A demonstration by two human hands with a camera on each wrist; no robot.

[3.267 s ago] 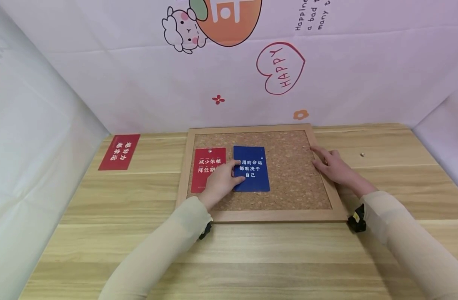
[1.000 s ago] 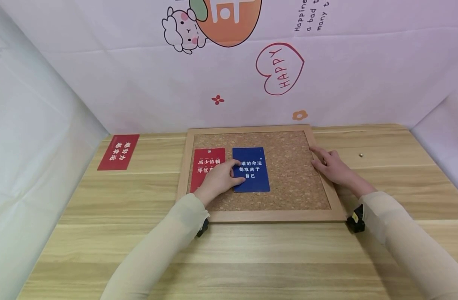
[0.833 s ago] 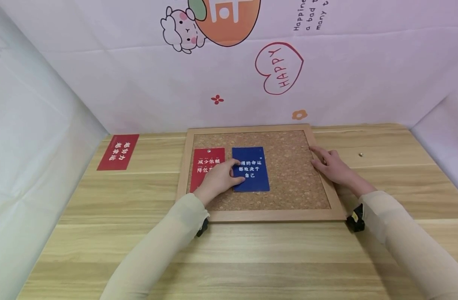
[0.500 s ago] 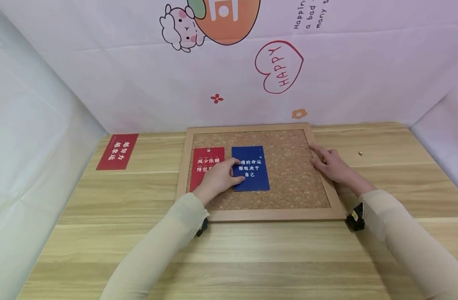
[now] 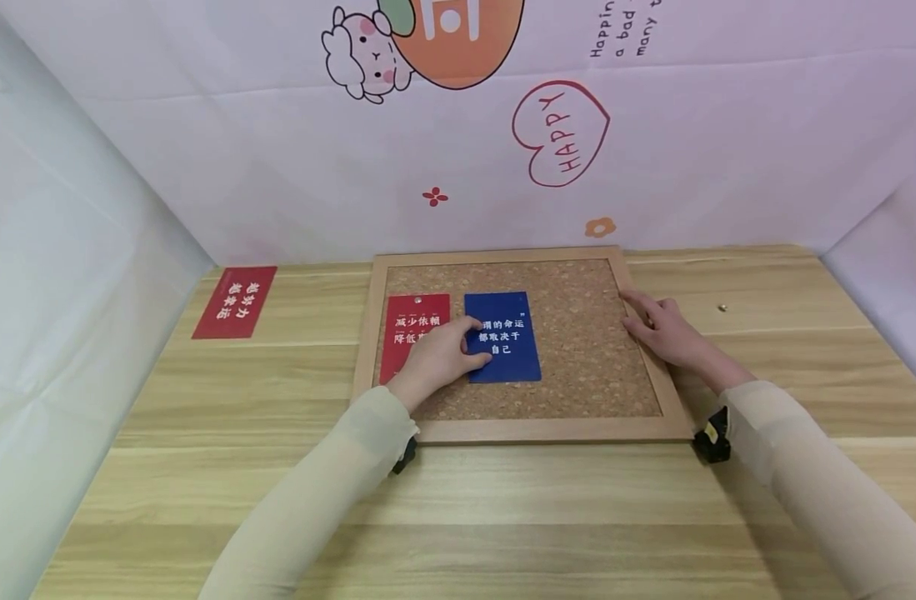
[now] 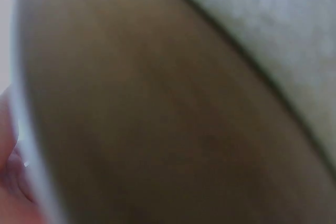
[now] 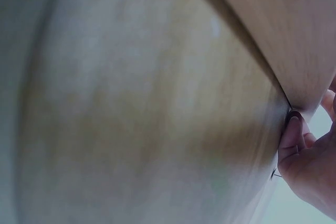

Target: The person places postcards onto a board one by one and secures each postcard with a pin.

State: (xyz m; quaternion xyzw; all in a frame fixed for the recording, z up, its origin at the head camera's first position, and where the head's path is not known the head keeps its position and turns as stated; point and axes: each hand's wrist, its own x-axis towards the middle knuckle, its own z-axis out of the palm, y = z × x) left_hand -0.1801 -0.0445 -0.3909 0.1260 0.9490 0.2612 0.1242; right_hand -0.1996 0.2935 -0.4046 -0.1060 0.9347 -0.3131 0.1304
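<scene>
On the framed cork board (image 5: 588, 375) lies a blue card (image 5: 516, 364) with white characters. My left hand (image 5: 435, 360) rests over its left edge, with the thumb and index fingertip touching the card a little apart. The hand also covers part of a red card (image 5: 401, 321), which has a thumbtack (image 5: 417, 300) at its top. My right hand (image 5: 669, 335) holds the right side of the board's wooden frame. In the right wrist view a bent fingertip (image 7: 294, 121) sits low against the frame's outer side. The left wrist view is mostly blurred wood.
Another red card (image 5: 235, 302) lies on the wooden table at the far left. A small thumbtack (image 5: 723, 308) is on the table right of the board. A white cloth wall (image 5: 292, 175) with printed drawings stands behind the board.
Compared with the earliest frame, my left hand sits very slightly lower and covers more of the red card. Otherwise both hands and the blue card hold their places.
</scene>
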